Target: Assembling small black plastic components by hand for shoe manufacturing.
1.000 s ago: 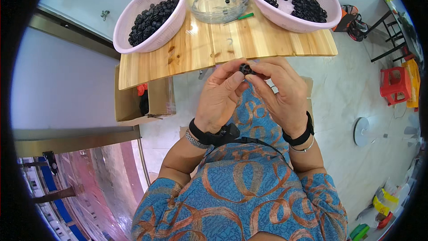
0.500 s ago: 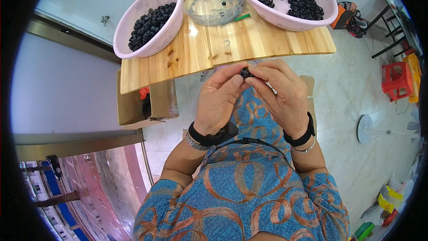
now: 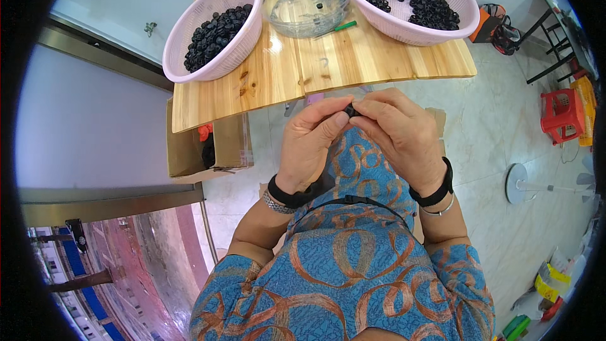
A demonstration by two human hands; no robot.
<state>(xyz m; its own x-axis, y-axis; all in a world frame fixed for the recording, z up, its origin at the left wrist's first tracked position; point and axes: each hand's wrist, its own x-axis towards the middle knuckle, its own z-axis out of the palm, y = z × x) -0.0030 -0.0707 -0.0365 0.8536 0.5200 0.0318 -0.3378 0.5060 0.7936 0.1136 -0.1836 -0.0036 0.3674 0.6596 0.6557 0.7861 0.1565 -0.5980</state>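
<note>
Between the fingertips of both hands sits a small round black part [image 3: 351, 110], mostly covered by the fingers. My left hand [image 3: 309, 142] pinches it from the left with thumb and forefinger. From the other side my right hand [image 3: 404, 136] grips it, its fingers curled and pressed together. Both hands are held above my lap, just off the table's front edge. On the wooden table [image 3: 353, 60] a pink basket [image 3: 243, 41] at the left holds a heap of small black parts. Another pink basket [image 3: 404, 31] at the right holds black ring-like parts.
A clear round plastic tray [image 3: 297, 28] with a few small black pieces stands between the baskets. Beside it lies a green pen-like tool [image 3: 345, 26]. An open cardboard box [image 3: 189, 161] is below the table's left side. A red stool [image 3: 562, 115] and a white fan [image 3: 519, 182] stand at the right.
My right hand has shifted slightly right and its wrist has turned. The fingers now cover more of the small black part, which stays held between both hands.
</note>
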